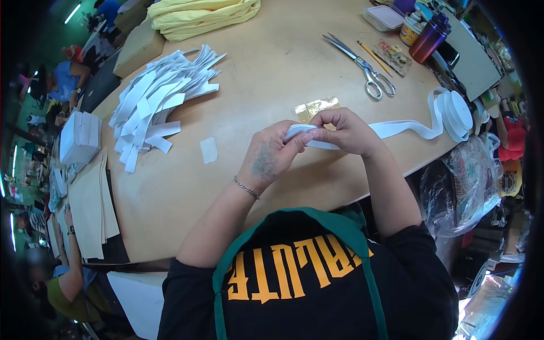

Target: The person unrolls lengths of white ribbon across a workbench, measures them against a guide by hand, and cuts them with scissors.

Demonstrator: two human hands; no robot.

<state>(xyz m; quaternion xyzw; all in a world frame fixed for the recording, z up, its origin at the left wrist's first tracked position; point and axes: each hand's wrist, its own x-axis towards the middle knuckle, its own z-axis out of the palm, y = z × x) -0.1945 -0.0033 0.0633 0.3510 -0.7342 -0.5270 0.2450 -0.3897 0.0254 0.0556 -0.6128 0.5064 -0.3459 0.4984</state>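
My left hand (pixel 269 153) is closed on a folded end of white elastic band (pixel 297 132), thumb on top. My right hand (pixel 343 133) pinches the same band close beside the left fingers. From the hands the strip (pixel 391 129) runs right across the table to a flat white roll (pixel 455 115) near the table's edge. Just beyond the hands lies a shiny, gold-coloured clear packet (pixel 316 106). A heap of cut white strips (pixel 164 96) sits to the left, and one small white piece (pixel 209 150) lies nearer my left hand.
Scissors (pixel 362 65), a pencil (pixel 374 58) and a purple-red bottle (pixel 430 38) are at the far right. Folded yellow cloth (pixel 201 17) lies at the back. White stacked pieces (pixel 80 137) and beige sheets (pixel 90 207) stand left. Other people are at work beyond the left edge.
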